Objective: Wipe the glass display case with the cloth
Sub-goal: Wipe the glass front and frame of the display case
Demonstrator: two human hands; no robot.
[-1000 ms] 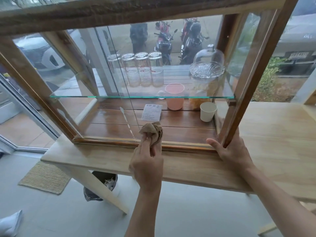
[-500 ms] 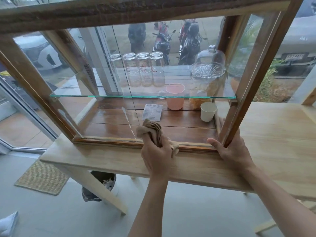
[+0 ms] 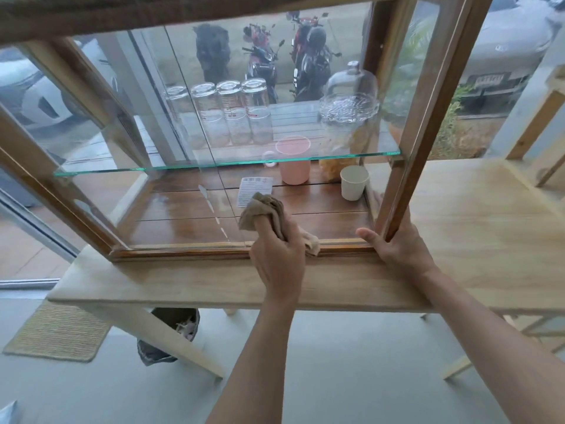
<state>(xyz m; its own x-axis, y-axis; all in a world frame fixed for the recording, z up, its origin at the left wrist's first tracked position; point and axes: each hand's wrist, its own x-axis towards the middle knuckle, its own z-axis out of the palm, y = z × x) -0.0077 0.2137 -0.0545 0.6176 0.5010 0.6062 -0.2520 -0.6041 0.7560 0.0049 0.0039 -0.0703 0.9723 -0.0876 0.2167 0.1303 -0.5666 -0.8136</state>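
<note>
I count four clear glass tumblers [image 3: 218, 113] upside down on the shelf, one pink cup [image 3: 294, 160], one white paper cup [image 3: 354, 182]. My left hand [image 3: 279, 264] fists the crumpled tan cloth [image 3: 263, 213] against the display case [image 3: 428, 117] glass, lower centre, further right than before. My right hand [image 3: 397, 249] grips the wooden corner post.

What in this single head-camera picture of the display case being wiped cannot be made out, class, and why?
- Left hand fingertips: wrapped in the cloth.
- Card print: too small, its corner behind the cloth.
- Case top: cut off by the upper edge.
- Snacks under the glass dome: blurred by glass.
</note>
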